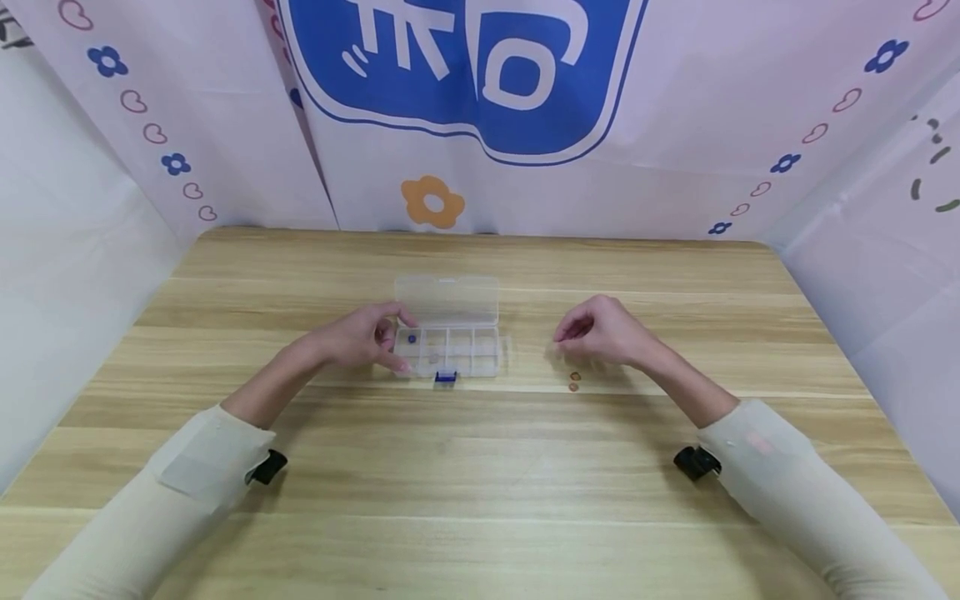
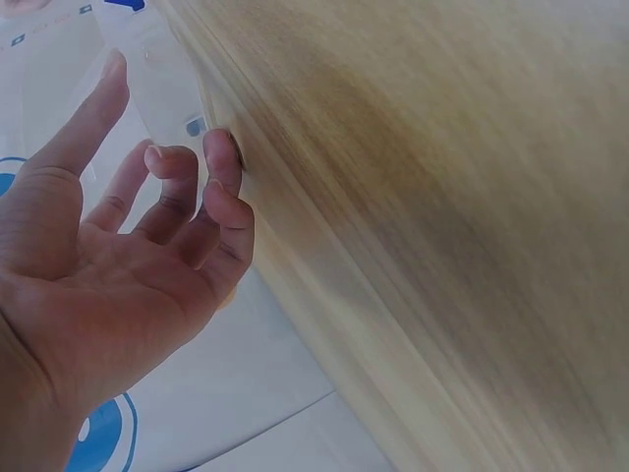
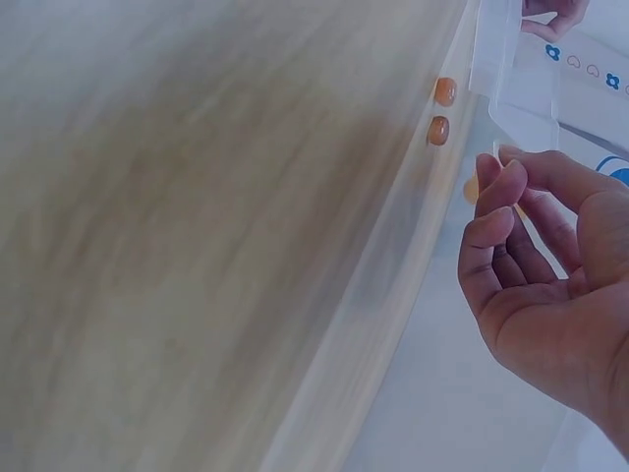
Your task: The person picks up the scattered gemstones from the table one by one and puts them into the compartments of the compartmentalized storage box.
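A clear plastic compartment box (image 1: 484, 365) lies on the table with its lid (image 1: 447, 302) swung open to the back. My left hand (image 1: 358, 337) grips its left end, thumb at the front corner and a finger at the back corner. One back-left compartment holds a dark blue bead (image 1: 412, 339); a pale bead (image 1: 433, 358) lies in a front one. To the right of the box, my right hand (image 1: 603, 332) pinches something small between thumb and forefinger; I cannot tell what, since the fingertips mostly hide it. Two orange-brown beads (image 3: 439, 130) lie on the table beside this hand.
The blue latch (image 1: 446, 377) sticks out at the box's front edge. A clear piece (image 1: 506, 354) shows at the box's right end. Behind the wooden table (image 1: 465, 483) hangs a printed white cloth (image 1: 660, 183). Black clips (image 1: 697, 463) protrude from the sleeves.
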A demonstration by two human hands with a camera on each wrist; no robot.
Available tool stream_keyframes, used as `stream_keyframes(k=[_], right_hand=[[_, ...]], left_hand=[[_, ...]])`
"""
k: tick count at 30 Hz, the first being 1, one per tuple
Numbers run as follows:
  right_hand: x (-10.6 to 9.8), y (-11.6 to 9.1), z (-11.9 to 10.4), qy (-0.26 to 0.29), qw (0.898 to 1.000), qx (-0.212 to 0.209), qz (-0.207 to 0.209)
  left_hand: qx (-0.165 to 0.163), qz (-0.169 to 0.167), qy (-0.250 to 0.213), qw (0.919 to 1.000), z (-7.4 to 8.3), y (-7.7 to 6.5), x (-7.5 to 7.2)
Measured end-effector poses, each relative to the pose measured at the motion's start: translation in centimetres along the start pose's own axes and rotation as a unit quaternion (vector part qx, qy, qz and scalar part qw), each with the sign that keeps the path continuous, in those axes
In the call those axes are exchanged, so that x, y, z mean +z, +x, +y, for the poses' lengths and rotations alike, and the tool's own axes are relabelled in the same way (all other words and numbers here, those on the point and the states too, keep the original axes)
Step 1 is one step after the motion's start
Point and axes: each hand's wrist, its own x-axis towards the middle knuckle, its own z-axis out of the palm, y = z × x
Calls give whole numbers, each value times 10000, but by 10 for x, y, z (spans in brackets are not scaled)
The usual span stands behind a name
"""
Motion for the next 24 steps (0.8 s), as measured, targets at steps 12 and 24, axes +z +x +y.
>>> stream_keyframes(k=[12,24], right_hand=[[7,7,-10,84,9999,36,-44],[14,17,-18,265,9996,-32,-80]], left_hand=[[13,-1,1,10000,-1,0,0],[45,8,67,10000,-2,2,0]])
